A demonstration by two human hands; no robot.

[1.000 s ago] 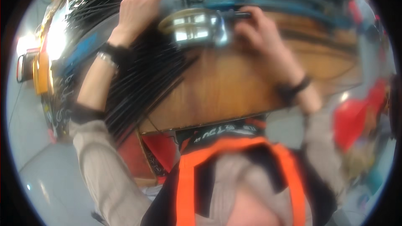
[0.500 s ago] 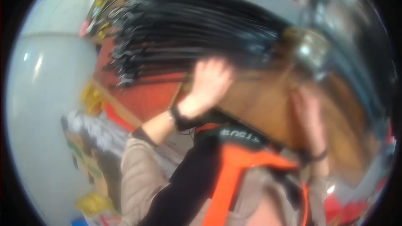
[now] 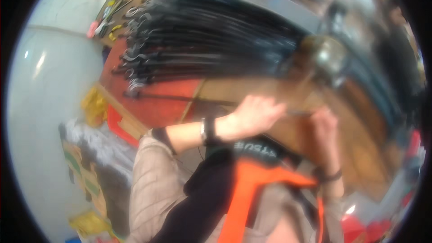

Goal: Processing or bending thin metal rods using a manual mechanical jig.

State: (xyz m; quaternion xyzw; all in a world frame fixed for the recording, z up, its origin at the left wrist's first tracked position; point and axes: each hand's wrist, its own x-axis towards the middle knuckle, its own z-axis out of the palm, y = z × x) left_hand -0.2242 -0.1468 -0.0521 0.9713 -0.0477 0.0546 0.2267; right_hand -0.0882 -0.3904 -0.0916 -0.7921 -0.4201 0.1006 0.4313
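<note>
A single long, thin black rod (image 3: 184, 98) lies across the front of the worktop, with a grey metal fitting at its left end. My left hand (image 3: 257, 116) is closed around it near its right part. Close to the rod's right end, my right hand (image 3: 325, 125) pinches it with the fingertips; blur hides the exact grip. Behind my hands lies a thick bundle of similar black rods (image 3: 202, 36), their metal-fitted ends fanned out to the left.
The worktop has a red sheet (image 3: 157, 112) at left and brown board (image 3: 369, 153) at right. A round, shiny metal device (image 3: 330, 57) stands behind my right hand. Tools (image 3: 109, 15) lie at the far left corner. Yellow bags (image 3: 93, 107) hang beside the left edge.
My left hand has moved nearer and to the right from the bundle, bringing one rod away from it. My right hand has come to the rod's right end.
</note>
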